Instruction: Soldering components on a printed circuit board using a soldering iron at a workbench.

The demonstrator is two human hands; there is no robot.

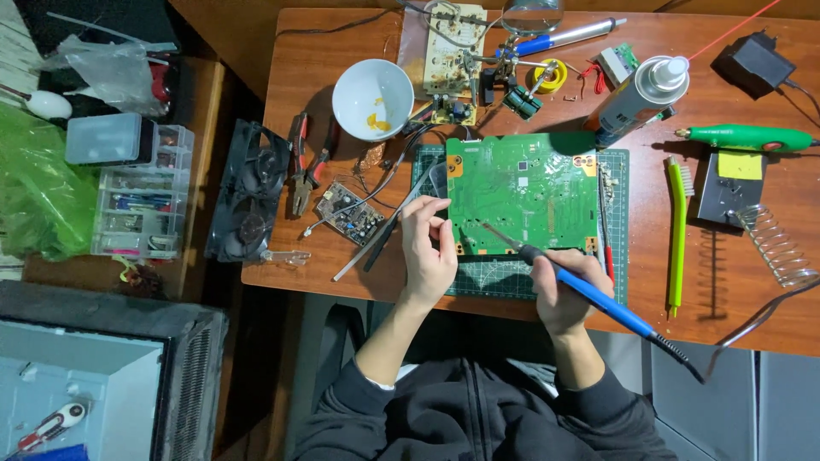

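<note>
A green circuit board (521, 192) lies on a dark green cutting mat (495, 277) at the front of a wooden desk (649, 213). My left hand (427, 256) rests at the board's left edge, thumb and fingers pinched together on that edge. My right hand (559, 294) grips a blue-handled soldering iron (589, 294) like a pen. Its thin metal tip reaches up-left over the lower middle of the board. The iron's cable trails off to the right past the desk's front edge.
Left of the mat lie a small brown circuit board (350, 213), pliers (303, 166), a white bowl (372, 98) and a black fan (248, 192). On the right are a spray can (636, 98), a green brush (677, 230), a green rotary tool (743, 137) and a spring iron stand (773, 243).
</note>
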